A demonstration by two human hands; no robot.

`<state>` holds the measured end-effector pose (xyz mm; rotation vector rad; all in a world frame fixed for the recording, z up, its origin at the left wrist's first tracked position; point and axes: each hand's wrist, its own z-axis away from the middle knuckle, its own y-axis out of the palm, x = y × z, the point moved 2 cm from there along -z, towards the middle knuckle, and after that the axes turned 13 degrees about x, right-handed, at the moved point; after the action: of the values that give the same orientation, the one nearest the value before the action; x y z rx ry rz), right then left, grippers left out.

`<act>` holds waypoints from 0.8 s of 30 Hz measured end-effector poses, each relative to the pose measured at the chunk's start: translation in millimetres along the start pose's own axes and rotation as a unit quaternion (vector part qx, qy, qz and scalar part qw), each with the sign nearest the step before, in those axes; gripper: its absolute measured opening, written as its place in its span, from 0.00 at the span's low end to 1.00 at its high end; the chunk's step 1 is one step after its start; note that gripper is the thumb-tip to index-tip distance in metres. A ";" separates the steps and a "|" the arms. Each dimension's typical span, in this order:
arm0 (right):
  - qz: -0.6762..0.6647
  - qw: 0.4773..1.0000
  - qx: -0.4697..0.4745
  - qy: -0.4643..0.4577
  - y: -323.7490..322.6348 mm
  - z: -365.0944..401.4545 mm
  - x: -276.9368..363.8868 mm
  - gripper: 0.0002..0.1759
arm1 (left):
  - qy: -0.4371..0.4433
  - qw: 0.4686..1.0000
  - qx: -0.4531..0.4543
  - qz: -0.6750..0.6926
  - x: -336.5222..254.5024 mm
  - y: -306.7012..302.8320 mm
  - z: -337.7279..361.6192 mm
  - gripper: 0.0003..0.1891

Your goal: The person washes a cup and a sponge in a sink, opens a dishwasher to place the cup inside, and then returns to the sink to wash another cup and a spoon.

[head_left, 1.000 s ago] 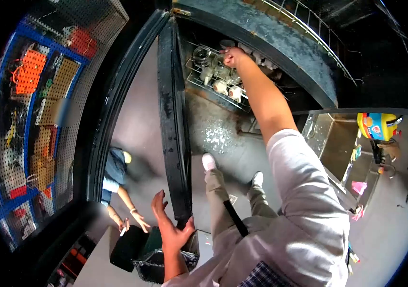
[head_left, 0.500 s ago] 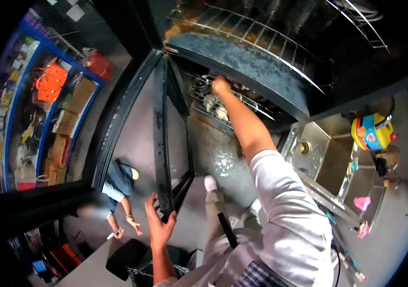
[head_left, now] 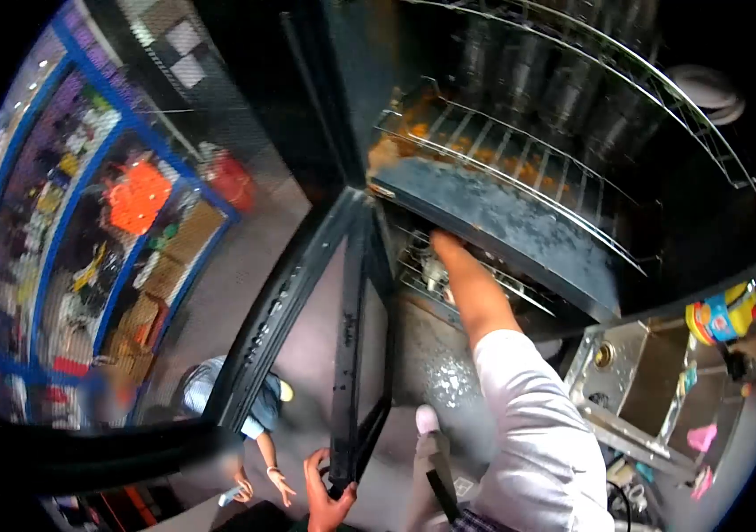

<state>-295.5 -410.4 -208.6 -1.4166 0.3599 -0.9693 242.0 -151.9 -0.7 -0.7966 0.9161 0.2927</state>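
Note:
My left hand (head_left: pixel 328 496) is wrapped round the lower edge of an open dark-framed glass door (head_left: pixel 349 355). My right hand (head_left: pixel 445 244) reaches into the lower compartment of a dark cabinet (head_left: pixel 502 208); its fingers are hidden under the cabinet's edge. Close to it, a wire rack (head_left: pixel 413 277) carries pale items (head_left: pixel 434 273) too unclear to name. Above that compartment, another wire shelf (head_left: pixel 520 173) stands over a brown-stained surface.
A metal sink (head_left: pixel 653 372) is at the right, with a yellow jug (head_left: pixel 722 315) and pink cloths (head_left: pixel 701 437). A person (head_left: pixel 258 412) stands beyond the door, holding a small pale object. Blue shelving (head_left: pixel 94 222) fills the left. Wet floor (head_left: pixel 449 381) lies below the cabinet.
The camera view has tilted up, so the cabinet, sink and door appear lower. My right hand is deeper inside the compartment, and my left hand remains on the door.

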 end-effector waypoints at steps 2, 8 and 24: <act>0.016 1.000 0.011 0.007 -1.3 -3.5 2.1 0.16 | 0.013 1.000 0.001 0.000 1.8 0.7 -6.6 0.39; 0.080 0.990 0.084 -0.075 14.2 25.9 30.3 0.11 | 0.033 0.998 -0.044 0.021 -5.8 6.1 -4.4 0.37; -0.170 0.983 0.045 0.045 -276.8 488.3 -469.2 0.08 | 0.193 0.973 -0.106 -0.068 -151.2 228.6 -22.2 0.39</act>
<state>-312.0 295.5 -17.0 -1.3799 0.1386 -1.3138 15.0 3.3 0.6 -1.1340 1.2000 0.1159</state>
